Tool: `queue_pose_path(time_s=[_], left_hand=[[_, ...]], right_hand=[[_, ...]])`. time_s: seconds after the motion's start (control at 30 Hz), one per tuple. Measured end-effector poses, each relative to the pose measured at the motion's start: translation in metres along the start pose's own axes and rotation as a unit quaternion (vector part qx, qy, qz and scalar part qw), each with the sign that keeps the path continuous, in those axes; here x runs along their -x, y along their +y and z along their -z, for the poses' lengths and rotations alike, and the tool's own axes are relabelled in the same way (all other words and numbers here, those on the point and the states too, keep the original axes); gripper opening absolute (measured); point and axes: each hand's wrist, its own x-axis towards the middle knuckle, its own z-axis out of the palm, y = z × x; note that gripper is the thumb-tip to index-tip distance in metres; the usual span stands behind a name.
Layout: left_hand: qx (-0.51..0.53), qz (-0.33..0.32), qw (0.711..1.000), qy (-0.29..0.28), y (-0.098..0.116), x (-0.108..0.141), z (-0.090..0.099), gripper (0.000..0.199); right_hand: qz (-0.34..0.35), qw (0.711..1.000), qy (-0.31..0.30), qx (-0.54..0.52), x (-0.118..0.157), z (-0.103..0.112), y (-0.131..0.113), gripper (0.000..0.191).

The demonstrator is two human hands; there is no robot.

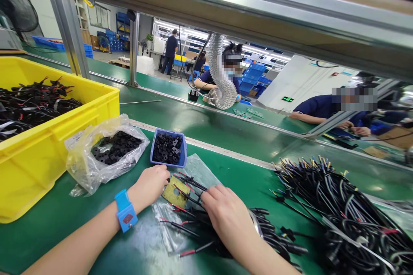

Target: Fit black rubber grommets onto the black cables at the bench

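Observation:
My left hand (150, 187), with a blue wristband (125, 210), is closed at the fingertips on a small black part (168, 179), mostly hidden. It is at the left edge of a yellow sponge (176, 192), just in front of a blue bin (169, 164) of small black plastic pieces (166, 148). My right hand (226, 215) is closed around black cables (193, 199), whose red and black wire ends point left across the sponge. More black cables (277, 240) lie under and beyond this hand. Clear plastic bags (167, 227) lie beneath the sponge and cables.
A yellow crate (93, 94) of wired parts stands at left, next to an open plastic bag (87, 167) of black pieces. A large cable bundle (342, 206) fills the right. Behind are a metal frame rail (206, 141), a ventilation hose (222, 81) and co-workers (312, 107).

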Motion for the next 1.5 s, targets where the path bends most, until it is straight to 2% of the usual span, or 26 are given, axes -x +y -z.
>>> queue_pose_path(time_s=[0.07, 0.13, 0.23, 0.33, 0.5, 0.6, 0.67, 0.73, 0.8, 0.87, 0.93, 1.03, 1.2, 1.3, 1.5], left_hand=[[0.002, -0.005, 1.0, 0.003, -0.001, 0.0, -0.001, 0.017], [0.004, -0.007, 1.0, 0.007, -0.001, 0.001, 0.001, 0.018], [0.027, -0.012, 0.999, 0.021, 0.0, 0.002, 0.008, 0.018], [0.069, -0.044, 0.996, 0.028, 0.002, 0.005, 0.018, 0.014], [0.056, -0.099, 0.993, -0.028, 0.009, 0.008, 0.019, 0.01], [0.042, -0.099, 0.993, -0.039, 0.01, 0.009, 0.018, 0.01], [0.071, -0.09, 0.993, -0.038, 0.007, 0.008, 0.02, 0.01], [0.158, -0.068, 0.985, -0.016, 0.005, 0.006, 0.022, 0.009], [0.297, -0.029, 0.954, 0.007, 0.005, 0.003, 0.022, 0.008], [0.443, 0.008, 0.897, 0.003, 0.009, -0.001, 0.019, 0.008], [0.551, 0.033, 0.834, -0.023, 0.017, -0.003, 0.015, 0.008], [0.631, 0.054, 0.772, -0.048, 0.026, -0.002, 0.009, 0.009], [0.684, 0.076, 0.722, -0.066, 0.027, 0.0, 0.006, 0.024], [0.683, 0.074, 0.724, -0.057, 0.025, -0.001, 0.006, 0.027], [0.63, 0.066, 0.773, -0.031, 0.025, -0.002, 0.007, 0.019]], right_hand=[[0.034, 0.998, -0.02, -0.044, 0.0, 0.004, -0.004, 0.017], [0.047, 0.991, -0.069, -0.103, 0.0, 0.007, -0.006, 0.015], [0.046, 0.977, -0.133, -0.158, -0.002, 0.009, -0.004, 0.009], [0.032, 0.971, -0.148, -0.185, -0.004, 0.007, 0.0, 0.011], [-0.067, 0.973, -0.122, -0.182, -0.003, 0.0, 0.006, 0.016], [-0.082, 0.97, -0.084, -0.212, 0.001, -0.004, 0.007, 0.016], [-0.083, 0.971, -0.039, -0.222, 0.005, -0.006, 0.008, 0.017], [-0.086, 0.971, 0.021, -0.223, 0.011, -0.008, 0.008, 0.02], [-0.091, 0.967, 0.076, -0.227, 0.016, -0.01, 0.007, 0.022], [-0.087, 0.963, 0.106, -0.234, 0.019, -0.011, 0.005, 0.023], [-0.077, 0.96, 0.121, -0.239, 0.02, -0.012, 0.003, 0.023], [-0.072, 0.959, 0.122, -0.244, 0.018, -0.011, 0.002, 0.025], [-0.081, 0.96, 0.103, -0.246, 0.016, -0.009, 0.003, 0.027], [-0.077, 0.96, 0.091, -0.252, 0.015, -0.009, 0.003, 0.027], [-0.08, 0.963, 0.071, -0.247, 0.015, -0.008, 0.004, 0.03]])
